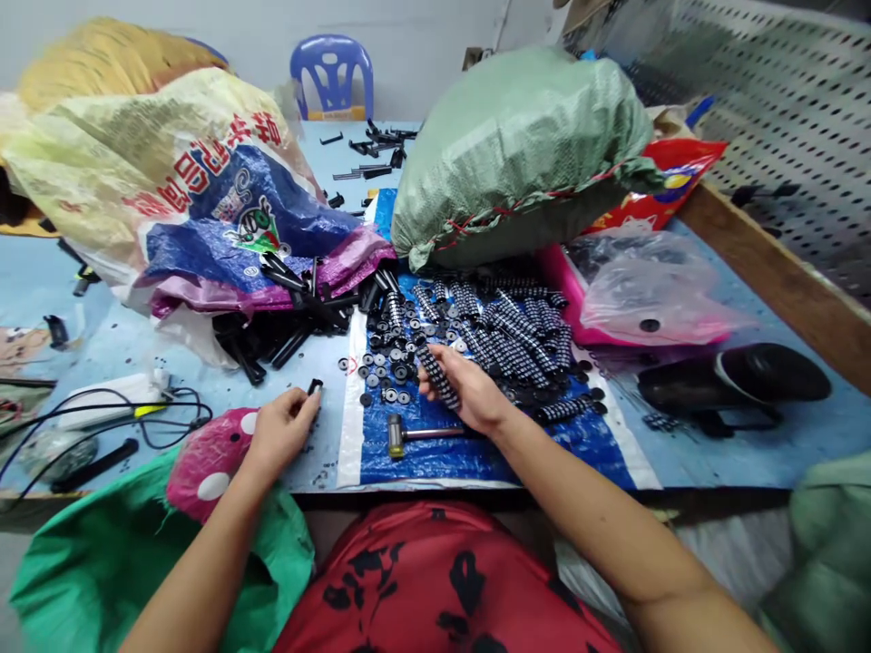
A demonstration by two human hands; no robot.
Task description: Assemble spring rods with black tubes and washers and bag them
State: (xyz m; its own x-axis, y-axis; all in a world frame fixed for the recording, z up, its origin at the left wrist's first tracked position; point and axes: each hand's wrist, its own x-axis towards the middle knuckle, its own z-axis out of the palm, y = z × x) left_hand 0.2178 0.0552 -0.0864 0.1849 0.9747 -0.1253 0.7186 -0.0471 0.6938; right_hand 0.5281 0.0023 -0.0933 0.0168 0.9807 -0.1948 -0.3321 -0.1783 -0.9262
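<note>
On the blue tarp [435, 458], just beside one small hammer [408, 436], the right hand [469, 392] has its fingers wrapped round one stacked washer rod [436, 376]. Left of the tarp, the left hand [282, 433] pinches one small black piece [314, 387] between thumb and fingertips. Loose washers [387, 363] and finished rods [517, 336], too many to count, lie further up the tarp, below one green sack [517, 145].
</note>
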